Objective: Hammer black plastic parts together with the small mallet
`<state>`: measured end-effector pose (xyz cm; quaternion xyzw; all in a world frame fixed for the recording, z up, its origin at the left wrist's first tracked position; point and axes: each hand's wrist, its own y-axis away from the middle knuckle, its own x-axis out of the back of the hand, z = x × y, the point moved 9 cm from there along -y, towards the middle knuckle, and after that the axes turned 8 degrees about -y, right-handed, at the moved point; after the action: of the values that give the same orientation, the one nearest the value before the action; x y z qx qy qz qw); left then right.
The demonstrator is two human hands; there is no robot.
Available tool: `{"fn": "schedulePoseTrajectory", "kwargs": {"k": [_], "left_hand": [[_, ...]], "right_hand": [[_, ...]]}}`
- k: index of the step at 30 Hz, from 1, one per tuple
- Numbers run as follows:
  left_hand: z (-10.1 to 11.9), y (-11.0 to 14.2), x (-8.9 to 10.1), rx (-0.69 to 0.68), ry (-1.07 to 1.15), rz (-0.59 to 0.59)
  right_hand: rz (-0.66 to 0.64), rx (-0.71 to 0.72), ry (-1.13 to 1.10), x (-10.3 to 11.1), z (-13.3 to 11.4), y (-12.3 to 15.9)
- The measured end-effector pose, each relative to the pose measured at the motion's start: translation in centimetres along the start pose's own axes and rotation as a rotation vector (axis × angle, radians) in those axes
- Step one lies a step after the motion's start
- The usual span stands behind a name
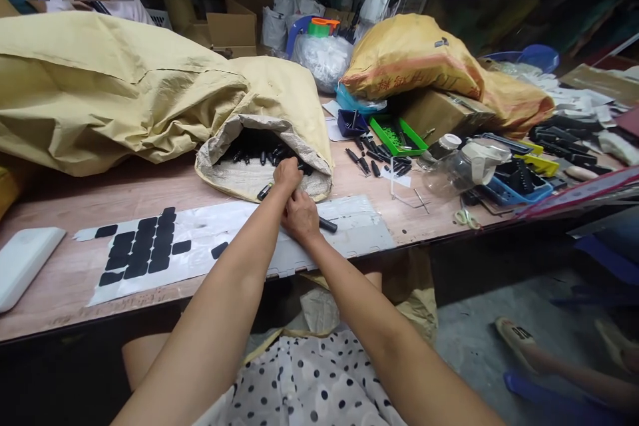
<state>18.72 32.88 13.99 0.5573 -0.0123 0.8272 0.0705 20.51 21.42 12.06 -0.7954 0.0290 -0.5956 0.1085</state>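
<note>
My left hand (288, 174) is closed at the mouth of a tan woven sack (279, 86), with its fingertips mostly hidden. Just below it, touching or nearly so, my right hand (302, 214) has its fingers curled; what they hold is hidden. A black tube (327, 225) sticks out beside the right hand, and I cannot tell whether it is gripped or lying there. Inside the sack lie several small black parts (263, 158). A black piece with a yellow-green mark (264, 192) is beside my left wrist. Under my hands is a white sheet (349, 223).
Black rounded stickers (146, 239) cover the sheet's left part, near a white box (30, 263). To the right are a green tray (398, 135), loose black parts (374, 168), a clear jug (454, 170), scissors (466, 218) and a blue basket (519, 193). Another person sits opposite.
</note>
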Motion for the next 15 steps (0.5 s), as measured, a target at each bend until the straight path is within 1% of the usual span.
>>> {"fn": "schedulePoseTrajectory", "kwargs": {"k": [2,4,6,8,9,11,12,14,15], "left_hand": [[-0.6,0.5,0.4,-0.021,0.038,0.047],[-1.6,2.3,1.6,-0.096,0.108,0.162],[-3.5,5.6,3.3,-0.190,0.205,0.299],[-6.3,9.9,4.6,-0.260,0.291,0.400],[-8.0,12.0,5.0,-0.266,0.306,0.434],[-11.8,15.7,5.2,-0.222,0.276,0.470],[-13.4,17.2,5.0,-0.196,0.246,0.465],[-15.8,19.1,4.1,-0.161,0.183,0.437],[-16.6,19.7,3.6,-0.158,0.155,0.423]], "right_hand": [[0.006,-0.004,-0.004,0.0,0.0,0.0],[0.010,-0.009,-0.005,0.1,0.0,0.1],[0.013,-0.013,-0.004,0.1,0.0,0.1],[0.017,-0.015,-0.002,0.2,0.0,0.2],[0.020,-0.015,0.000,0.3,0.0,0.2],[0.022,-0.010,0.000,0.3,0.0,0.2],[0.023,-0.008,-0.002,0.4,0.1,0.2],[0.024,-0.007,-0.005,0.4,0.2,0.2],[0.026,-0.007,-0.005,0.4,0.3,0.3]]}}
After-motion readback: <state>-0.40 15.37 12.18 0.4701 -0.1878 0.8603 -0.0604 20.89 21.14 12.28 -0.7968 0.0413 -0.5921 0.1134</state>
